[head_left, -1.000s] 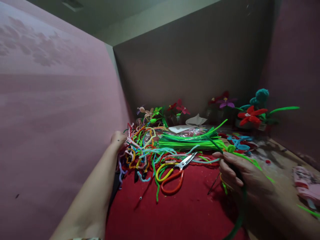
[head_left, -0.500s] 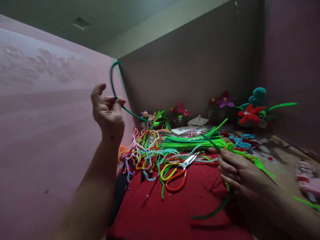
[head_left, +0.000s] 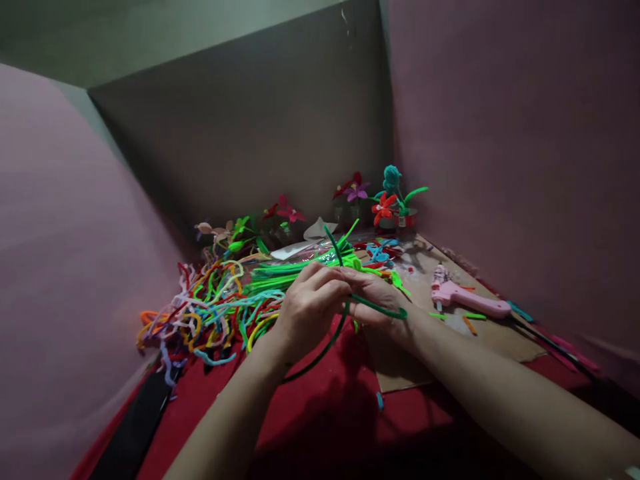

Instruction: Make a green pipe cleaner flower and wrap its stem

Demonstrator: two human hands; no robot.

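Note:
My left hand (head_left: 311, 308) and my right hand (head_left: 377, 297) meet at the middle of the view, fingers closed together. Dark green pipe cleaners (head_left: 320, 353) pass through both hands: one end rises above the fingers, one curves right over my right wrist, one hangs down to the lower left. Part of a bright green piece peeks out beside my right hand. Where the fingers touch, the exact grip is hidden. Just behind the hands lies a bundle of green pipe cleaners (head_left: 270, 277).
Tangled multicoloured pipe cleaners (head_left: 200, 313) lie at the left, by a black object (head_left: 133, 427). A pink glue gun (head_left: 465, 298) rests on cardboard (head_left: 405, 373) at the right. Pipe-cleaner flowers (head_left: 383, 208) stand at the back, near white paper (head_left: 320, 230).
My left hand has come down from its raised place to my right hand, bringing the dark green pipe cleaner. The view has turned right, and the scissors no longer show clearly.

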